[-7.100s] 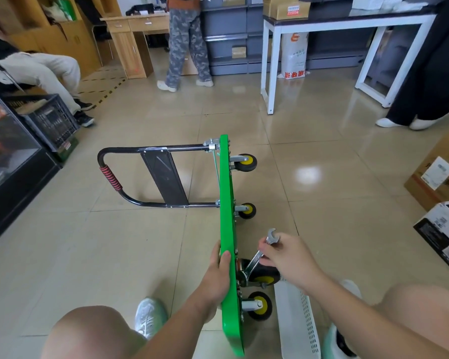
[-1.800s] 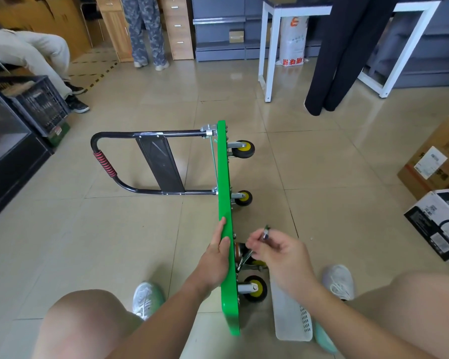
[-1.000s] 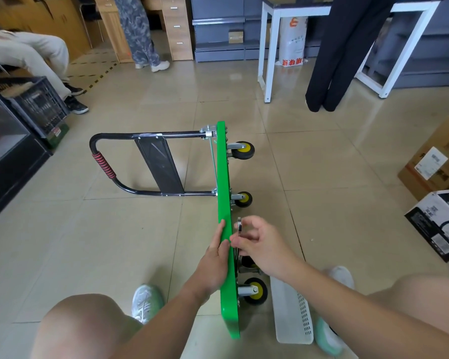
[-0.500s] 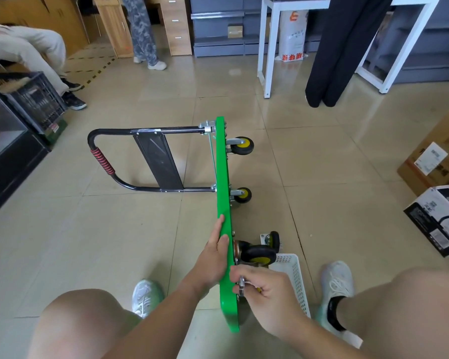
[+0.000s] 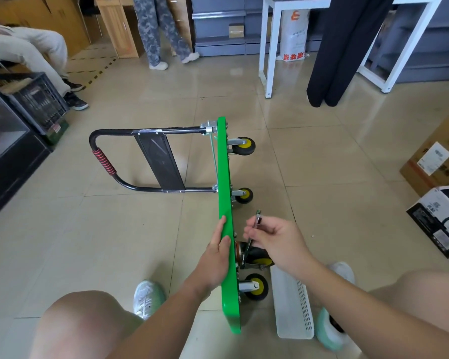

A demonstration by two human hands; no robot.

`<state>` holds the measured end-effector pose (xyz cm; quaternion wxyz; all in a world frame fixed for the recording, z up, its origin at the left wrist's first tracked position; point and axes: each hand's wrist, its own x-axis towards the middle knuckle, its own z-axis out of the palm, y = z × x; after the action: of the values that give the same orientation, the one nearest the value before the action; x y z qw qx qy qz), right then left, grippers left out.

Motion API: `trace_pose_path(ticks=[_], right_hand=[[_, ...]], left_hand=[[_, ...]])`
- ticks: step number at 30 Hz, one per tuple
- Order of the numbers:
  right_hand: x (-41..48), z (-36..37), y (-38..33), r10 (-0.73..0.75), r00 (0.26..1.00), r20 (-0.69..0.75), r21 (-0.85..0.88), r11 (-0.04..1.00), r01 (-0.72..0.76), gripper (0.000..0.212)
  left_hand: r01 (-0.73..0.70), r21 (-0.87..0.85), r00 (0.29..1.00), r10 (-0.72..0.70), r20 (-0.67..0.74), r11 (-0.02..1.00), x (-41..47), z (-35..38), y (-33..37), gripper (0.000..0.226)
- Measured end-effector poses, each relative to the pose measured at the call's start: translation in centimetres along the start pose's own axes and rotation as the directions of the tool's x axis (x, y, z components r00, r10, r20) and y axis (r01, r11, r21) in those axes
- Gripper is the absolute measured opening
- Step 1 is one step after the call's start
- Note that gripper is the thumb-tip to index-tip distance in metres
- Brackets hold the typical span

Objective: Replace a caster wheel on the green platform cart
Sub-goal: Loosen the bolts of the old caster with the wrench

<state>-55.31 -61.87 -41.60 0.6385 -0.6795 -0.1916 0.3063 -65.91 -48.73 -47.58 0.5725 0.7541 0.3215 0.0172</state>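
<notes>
A green cart [image 5: 224, 177] stands tipped on its edge on the floor [image 5: 347, 177].
Its black handle [image 5: 158, 161] lies to the left. Four yellow-and-black wheels [image 5: 245, 145] stick out right. A thin wrench [image 5: 258, 218] leans up from the third wheel [image 5: 259, 256].

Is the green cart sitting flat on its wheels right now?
No, the green cart stands on edge, wheels pointing sideways, with the left hand on it.

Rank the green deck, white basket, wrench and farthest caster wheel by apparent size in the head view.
1. green deck, seen edge-on.
2. white basket.
3. farthest caster wheel and wrench: unsure, since the right hand hides much of the wrench.
</notes>
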Motion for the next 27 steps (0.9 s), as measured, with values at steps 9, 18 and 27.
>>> trace_pose_path(ticks=[9, 18, 27], right_hand=[[2.4, 1.9, -0.9, 0.108, 0.978, 0.180, -0.083, 0.992, -0.094, 0.013], [-1.0, 2.2, 0.3, 0.037, 0.982, 0.185, -0.076, 0.997, -0.023, 0.033], [-6.7, 2.6, 4.4, -0.043, 0.996, 0.080, 0.166, 0.986, 0.030, 0.037]], left_hand=[[-0.046, -0.007, 0.998, 0.046, 0.036, 0.999, 0.1, 0.0, 0.0, 0.043], [-0.100, -0.018, 0.993, 0.101, 0.060, 0.995, -0.1, -0.1, -0.2, 0.033], [-0.037, -0.008, 0.999, 0.037, -0.001, 0.999, -0.4, 0.0, 0.2, 0.052]])
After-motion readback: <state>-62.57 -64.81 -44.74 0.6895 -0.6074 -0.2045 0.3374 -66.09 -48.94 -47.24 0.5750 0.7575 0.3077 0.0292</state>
